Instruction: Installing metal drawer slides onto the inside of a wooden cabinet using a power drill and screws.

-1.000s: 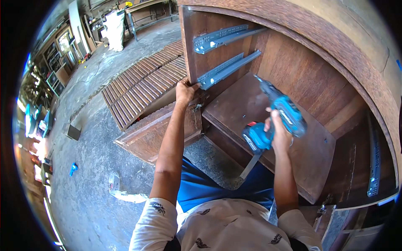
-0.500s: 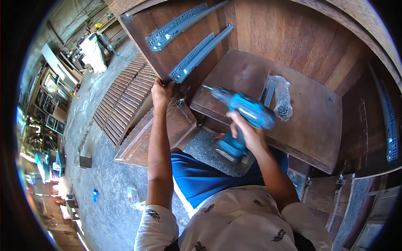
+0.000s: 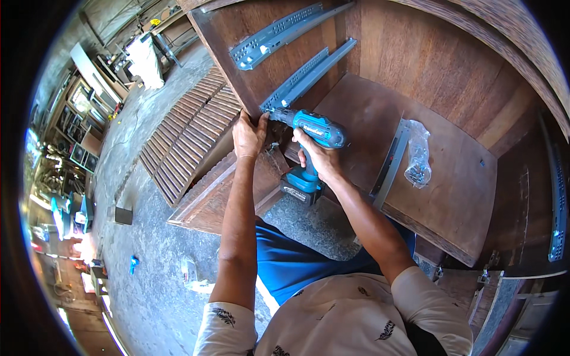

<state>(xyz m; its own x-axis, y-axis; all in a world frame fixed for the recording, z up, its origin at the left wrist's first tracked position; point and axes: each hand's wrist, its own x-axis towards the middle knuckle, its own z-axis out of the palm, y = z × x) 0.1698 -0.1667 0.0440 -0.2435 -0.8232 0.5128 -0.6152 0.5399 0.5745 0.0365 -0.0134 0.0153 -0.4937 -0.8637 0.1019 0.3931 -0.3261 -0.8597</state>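
Note:
My right hand (image 3: 316, 155) is wrapped round the handle of a teal and black cordless drill (image 3: 319, 127). The drill points left, its bit meeting the front end of the lower metal drawer slide (image 3: 312, 71) on the cabinet's left side panel (image 3: 222, 53). My left hand (image 3: 248, 135) grips the front lower edge of that panel, its thumb right beside the drill's tip. Fingers and chuck hide whatever the bit touches. Above runs a second drawer slide (image 3: 282, 32).
On the cabinet shelf (image 3: 457, 196) lie a loose drawer slide (image 3: 390, 163) and a clear plastic bag of screws (image 3: 418, 157). Another slide (image 3: 557, 202) is on the right wall. An open cabinet door (image 3: 228, 184) and a slatted wooden panel (image 3: 187, 130) stand to the left.
My right hand has brought the drill left and up to the lower slide's front end. The left hand stays at the panel edge. The view has shifted slightly, showing more of the loose slide.

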